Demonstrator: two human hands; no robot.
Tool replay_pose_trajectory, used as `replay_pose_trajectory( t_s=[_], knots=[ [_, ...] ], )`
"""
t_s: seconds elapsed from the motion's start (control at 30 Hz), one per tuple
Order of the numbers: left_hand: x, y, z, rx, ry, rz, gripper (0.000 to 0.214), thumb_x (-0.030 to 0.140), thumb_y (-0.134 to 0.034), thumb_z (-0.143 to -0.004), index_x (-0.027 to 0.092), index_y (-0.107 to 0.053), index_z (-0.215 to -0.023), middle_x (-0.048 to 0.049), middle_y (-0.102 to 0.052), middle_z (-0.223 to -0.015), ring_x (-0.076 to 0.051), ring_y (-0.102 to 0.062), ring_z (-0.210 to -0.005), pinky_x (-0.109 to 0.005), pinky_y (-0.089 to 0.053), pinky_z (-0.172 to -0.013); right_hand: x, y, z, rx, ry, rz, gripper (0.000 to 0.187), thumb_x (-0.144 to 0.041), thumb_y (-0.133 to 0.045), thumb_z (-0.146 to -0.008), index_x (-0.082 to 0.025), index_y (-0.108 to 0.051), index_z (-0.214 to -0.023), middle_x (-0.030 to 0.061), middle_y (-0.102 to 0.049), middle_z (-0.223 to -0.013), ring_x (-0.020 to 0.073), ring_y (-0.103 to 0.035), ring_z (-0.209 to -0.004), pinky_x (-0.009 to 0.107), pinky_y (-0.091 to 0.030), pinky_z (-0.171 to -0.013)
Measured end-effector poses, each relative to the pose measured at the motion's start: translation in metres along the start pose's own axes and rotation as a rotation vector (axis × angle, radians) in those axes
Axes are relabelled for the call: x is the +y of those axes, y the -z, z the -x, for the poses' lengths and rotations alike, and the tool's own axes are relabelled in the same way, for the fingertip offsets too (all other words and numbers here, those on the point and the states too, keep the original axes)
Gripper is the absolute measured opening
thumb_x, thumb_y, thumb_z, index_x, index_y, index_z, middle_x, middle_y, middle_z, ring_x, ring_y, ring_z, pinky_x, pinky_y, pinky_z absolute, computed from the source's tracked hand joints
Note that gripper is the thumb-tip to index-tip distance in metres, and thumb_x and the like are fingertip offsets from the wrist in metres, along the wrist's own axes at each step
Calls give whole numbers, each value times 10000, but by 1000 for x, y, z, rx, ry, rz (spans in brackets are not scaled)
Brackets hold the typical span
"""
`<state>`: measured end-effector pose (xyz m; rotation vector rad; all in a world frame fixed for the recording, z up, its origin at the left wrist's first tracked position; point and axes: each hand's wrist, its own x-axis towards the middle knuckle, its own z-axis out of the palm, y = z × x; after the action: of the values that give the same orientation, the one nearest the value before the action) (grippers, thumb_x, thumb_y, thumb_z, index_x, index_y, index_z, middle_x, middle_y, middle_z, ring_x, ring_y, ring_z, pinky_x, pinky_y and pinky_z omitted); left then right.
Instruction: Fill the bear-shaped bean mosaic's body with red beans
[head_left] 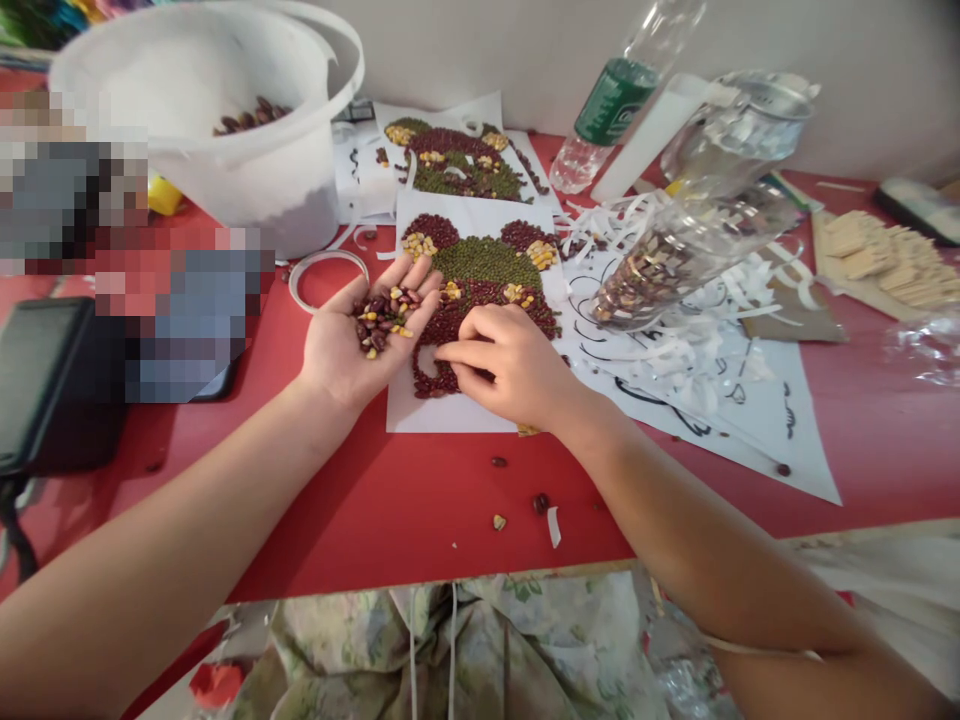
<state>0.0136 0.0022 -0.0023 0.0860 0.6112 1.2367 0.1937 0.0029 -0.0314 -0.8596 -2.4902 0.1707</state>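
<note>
Palm up, my left hand is cupped under a small heap of mixed beans and corn kernels, dark red and yellow. My right hand is bent over the lower part of a bean mosaic on white paper. Its fingers are drawn together, the index fingertip at the red beans beside a small bare patch; whatever they pinch is hidden. Green beans, red beans and yellow kernels form a round-eared animal shape. A second bean mosaic lies behind it.
A white bucket with brown beans stands back left, near a phone and a black box. At right are a bottle, a clear container of beans, paper strips and wooden sticks. Loose beans lie in front.
</note>
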Motion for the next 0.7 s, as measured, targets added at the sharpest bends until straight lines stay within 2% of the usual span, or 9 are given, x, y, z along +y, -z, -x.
replay_pose_trajectory(
  t_s=[0.13, 0.3, 0.47, 0.6, 0.7],
  knots=[
    [-10, -1, 2, 3, 55, 0, 437, 269, -284, -1040, 110, -519, -1373, -100, -606, -1418, -229, -557, -1344, -311, -538, -1046, -13, 3, -1, 131, 4, -75, 252, -241, -484, -957, -230, -734, -929, 37, -555, -822, 169, -487, -789, 350, -381, -765],
    [-21, -2, 6, 51, 86, -19, 429, 277, -295, -1017, 138, -639, -1232, -77, -752, -1104, -204, -663, -1209, -328, -559, -1009, -20, 1, -1, 116, 3, -31, 267, -233, -477, -963, -261, -740, -1000, 44, -568, -864, 187, -509, -862, 383, -375, -818],
    [-27, -2, 11, 81, 185, -44, 426, 264, -308, -1016, 113, -675, -1170, -71, -771, -928, -198, -717, -1090, -306, -587, -949, -13, 1, 1, 193, -52, 32, 262, -246, -492, -946, -253, -739, -1037, 51, -553, -856, 207, -516, -855, 417, -388, -829],
    [-28, -3, 13, 69, 213, -23, 431, 257, -302, -1019, 112, -637, -1249, -69, -781, -905, -196, -743, -1008, -315, -605, -915, -10, 6, 0, 219, -91, -45, 270, -229, -463, -942, -255, -728, -990, 52, -539, -855, 209, -532, -844, 429, -429, -818],
    [-28, -4, 15, 59, 240, -20, 421, 258, -314, -1019, 110, -633, -1250, -51, -783, -846, -184, -767, -879, -302, -625, -853, -12, 10, 1, 302, -111, -105, 281, -205, -444, -942, -253, -718, -983, 51, -529, -849, 200, -543, -822, 416, -478, -782]
  ],
)
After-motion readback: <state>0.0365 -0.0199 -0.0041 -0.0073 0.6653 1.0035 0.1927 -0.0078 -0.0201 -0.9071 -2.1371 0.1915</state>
